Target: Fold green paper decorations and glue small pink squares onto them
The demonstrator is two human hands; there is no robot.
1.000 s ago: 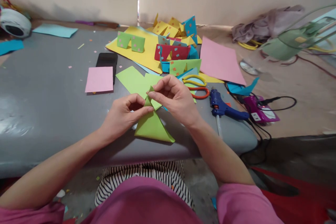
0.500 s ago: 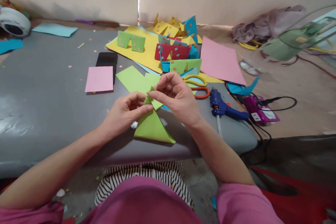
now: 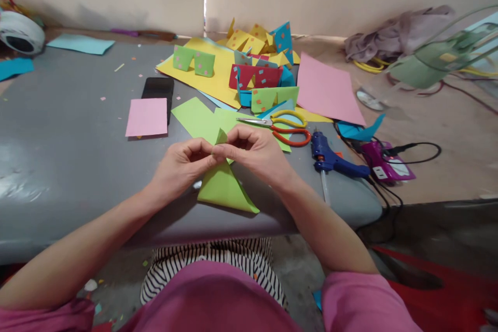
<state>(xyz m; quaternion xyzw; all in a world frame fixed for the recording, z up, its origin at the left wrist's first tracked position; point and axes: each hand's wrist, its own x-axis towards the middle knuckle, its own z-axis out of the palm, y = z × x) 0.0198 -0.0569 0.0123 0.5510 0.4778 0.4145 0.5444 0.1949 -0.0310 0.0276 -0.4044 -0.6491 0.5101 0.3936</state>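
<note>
A folded green paper [image 3: 225,189] stands over the front part of the grey table, wide at the bottom and narrow at the top. My left hand [image 3: 181,163] pinches its upper part from the left. From the right, my right hand [image 3: 257,153] pinches the same spot, and the fingertips of both hands meet there. A small green tip pokes up above the fingers. Behind my hands lie flat green sheets [image 3: 194,116] and scissors [image 3: 276,123] with one yellow and one red handle.
Folded, dotted paper pieces [image 3: 264,77] crowd the back middle. A blue glue gun [image 3: 336,161] with cables is at the right, near a purple power socket [image 3: 385,163]. A pink note [image 3: 147,116] overlaps a black phone [image 3: 159,86] at the left.
My right hand has moved down and slightly left, closing onto the upper part of the green paper next to my left fingertips. The scissors' blades now show.
</note>
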